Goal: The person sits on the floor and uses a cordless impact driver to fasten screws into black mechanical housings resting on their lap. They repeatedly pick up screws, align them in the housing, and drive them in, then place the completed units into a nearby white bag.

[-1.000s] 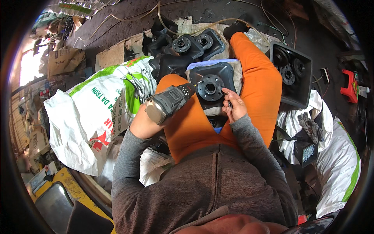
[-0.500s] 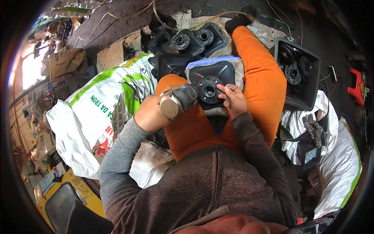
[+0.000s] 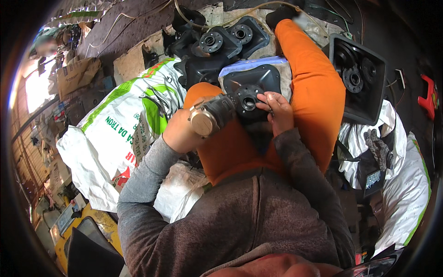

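Observation:
My left hand [image 3: 176, 131] is wrapped round a cordless drill [image 3: 203, 122], whose front end reaches the left side of a round flange [image 3: 248, 100]. That flange, with a central hole and small holes round its rim, sits on a square black housing [image 3: 258, 78] between my knees. On the flange's right side, my right hand [image 3: 280, 114] is closed, thumb and fingertips at the rim. Small metal screws show partly between its fingers; the rest are hidden. The drill's tip is too dark to make out.
More black housings [image 3: 221, 44] lie beyond my left knee. A black bin [image 3: 369, 104] holding round flanges stands right of my right leg. A white printed sack [image 3: 115, 129] lies at my left. A hose [image 3: 230, 23] crosses the far floor; a glove [image 3: 377, 150] lies at right.
The view has shifted slightly. My right fingertips have drawn closer together at the flange's rim. My left hand keeps the drill at the flange's left side.

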`<act>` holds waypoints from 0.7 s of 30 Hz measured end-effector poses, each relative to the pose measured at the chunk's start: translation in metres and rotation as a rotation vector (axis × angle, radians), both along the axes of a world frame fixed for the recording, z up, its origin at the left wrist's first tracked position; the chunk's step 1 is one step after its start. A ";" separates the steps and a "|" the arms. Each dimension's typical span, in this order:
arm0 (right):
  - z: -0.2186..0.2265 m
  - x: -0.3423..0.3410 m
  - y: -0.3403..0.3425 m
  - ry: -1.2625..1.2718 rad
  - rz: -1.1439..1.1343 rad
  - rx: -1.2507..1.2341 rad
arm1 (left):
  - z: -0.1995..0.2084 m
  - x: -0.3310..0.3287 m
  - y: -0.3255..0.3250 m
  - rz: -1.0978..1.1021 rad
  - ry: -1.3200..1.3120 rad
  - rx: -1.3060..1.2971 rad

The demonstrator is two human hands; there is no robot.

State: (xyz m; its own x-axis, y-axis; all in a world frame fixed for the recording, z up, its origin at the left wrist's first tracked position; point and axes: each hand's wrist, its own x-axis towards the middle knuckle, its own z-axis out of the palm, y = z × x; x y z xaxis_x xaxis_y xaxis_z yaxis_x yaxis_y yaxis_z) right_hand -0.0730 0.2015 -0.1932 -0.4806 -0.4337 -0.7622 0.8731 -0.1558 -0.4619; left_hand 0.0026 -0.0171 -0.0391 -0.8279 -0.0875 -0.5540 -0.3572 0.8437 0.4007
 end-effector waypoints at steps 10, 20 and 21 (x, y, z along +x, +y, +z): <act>-0.002 0.002 0.007 -0.024 -0.082 -0.193 | 0.049 0.035 0.043 0.117 0.231 0.204; 0.031 0.035 0.033 -0.361 -0.122 -0.525 | 0.062 0.070 0.086 0.112 0.382 0.331; 0.033 0.035 0.035 -0.380 -0.134 -0.541 | 0.063 0.071 0.087 0.120 0.380 0.325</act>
State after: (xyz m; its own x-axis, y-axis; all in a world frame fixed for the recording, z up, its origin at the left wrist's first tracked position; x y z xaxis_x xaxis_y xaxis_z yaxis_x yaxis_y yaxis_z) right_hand -0.0384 0.2363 -0.1603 -0.2977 -0.7574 -0.5811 0.9167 -0.3967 0.0475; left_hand 0.0739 0.0702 0.0241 -0.9709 -0.0672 -0.2299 -0.2216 0.6157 0.7562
